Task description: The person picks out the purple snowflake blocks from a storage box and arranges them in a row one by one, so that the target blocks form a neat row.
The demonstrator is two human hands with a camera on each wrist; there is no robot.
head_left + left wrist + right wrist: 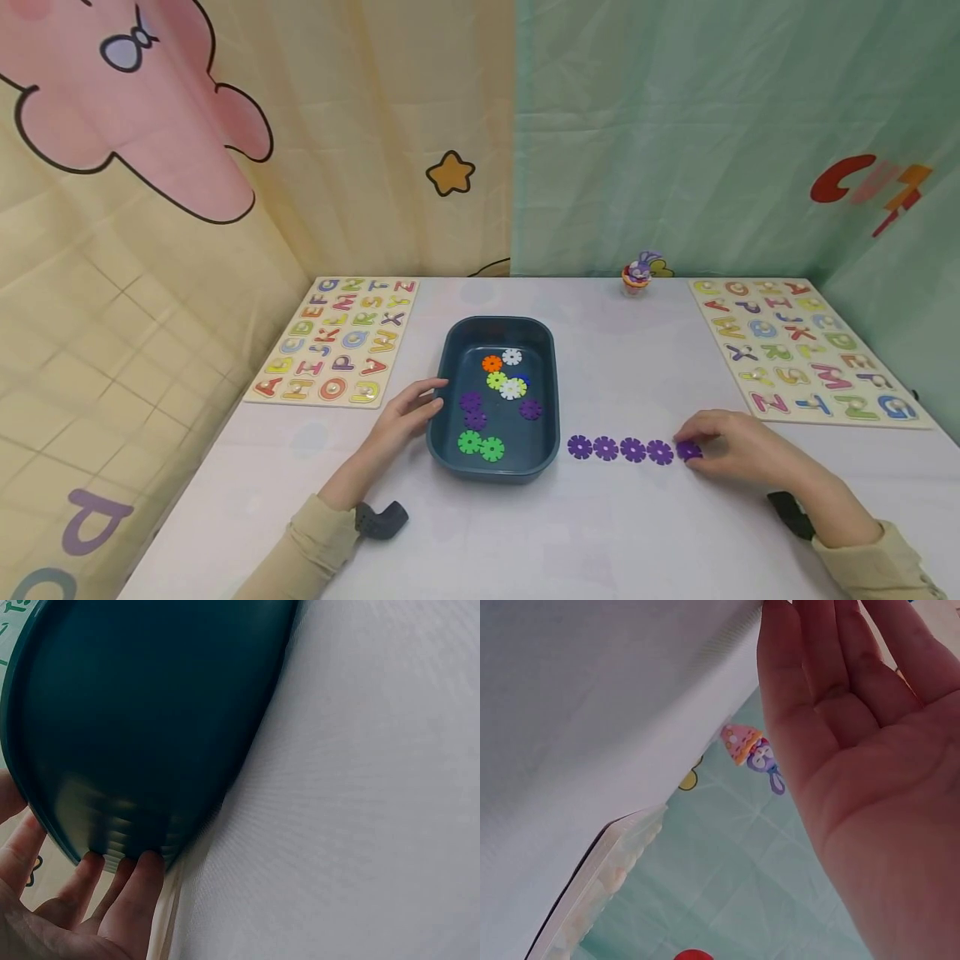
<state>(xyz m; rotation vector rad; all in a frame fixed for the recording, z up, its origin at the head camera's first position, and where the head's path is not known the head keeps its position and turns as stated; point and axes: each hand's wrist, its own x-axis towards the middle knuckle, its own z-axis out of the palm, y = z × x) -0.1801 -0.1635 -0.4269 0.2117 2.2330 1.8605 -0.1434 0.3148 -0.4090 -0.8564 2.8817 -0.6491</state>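
Observation:
A dark blue plastic tray [495,477] stands mid-table, holding several toothed snowflake discs in green, purple, yellow, white, orange and blue. My left hand [408,412] rests against its left side. In the left wrist view, extended fingertips [150,862] touch the tray's outer wall [150,750]. To the right of the tray, purple snowflake discs [633,450] lie flat in a straight row. At the row's right end my right hand [738,446] pinches another purple snowflake disc [688,450] between thumb and fingers. The right wrist view shows the palm [892,802], with the disc hidden.
Wooden alphabet puzzle boards lie at the back left [330,342] and back right [806,350]. A small purple rabbit figure [637,273] stands near the table's back edge. Printed curtains [480,100] hang behind the white-covered table [540,533].

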